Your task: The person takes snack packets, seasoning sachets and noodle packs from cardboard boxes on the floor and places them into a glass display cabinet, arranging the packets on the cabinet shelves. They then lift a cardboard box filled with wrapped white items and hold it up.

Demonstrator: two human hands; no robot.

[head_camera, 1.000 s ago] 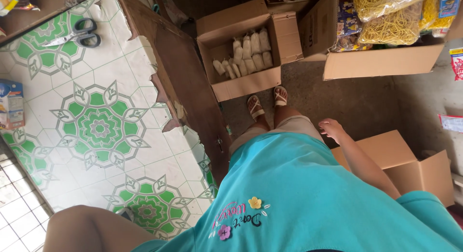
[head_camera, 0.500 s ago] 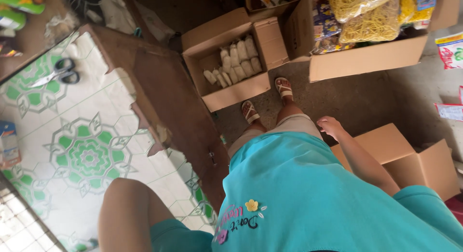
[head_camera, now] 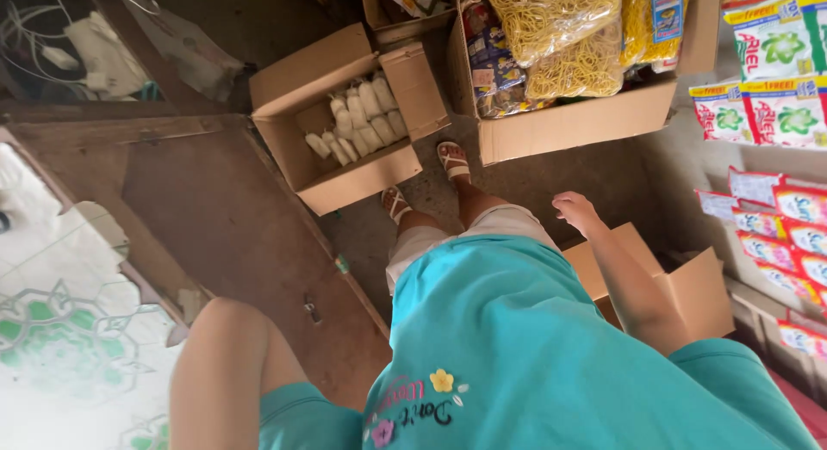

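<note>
I look down over my teal shirt (head_camera: pixel 517 347) at my sandalled feet (head_camera: pixel 426 183) on a dark floor. My right hand (head_camera: pixel 575 211) hangs at my side with loose fingers and holds nothing, above an open brown carton (head_camera: pixel 689 286). My left hand is out of sight; only the upper arm (head_camera: pixel 220 372) shows at the lower left. Ahead of my feet stands an open cardboard box (head_camera: pixel 284 140) with several small white bottles (head_camera: pixel 357 123) inside.
A larger carton (head_camera: pixel 568 123) at the upper right holds bags of yellow rubber bands (head_camera: pixel 556 19). Strips of sachets (head_camera: pixel 775 97) hang on the right. A wooden counter side (head_camera: pixel 224 235) and a green-patterned tiled top (head_camera: pixel 60 329) lie to the left.
The view has swung right and forward: the tiled counter top slid towards the left edge, the scissors on it left the view, and the cartons and sachets came closer. My right hand stays at my side.
</note>
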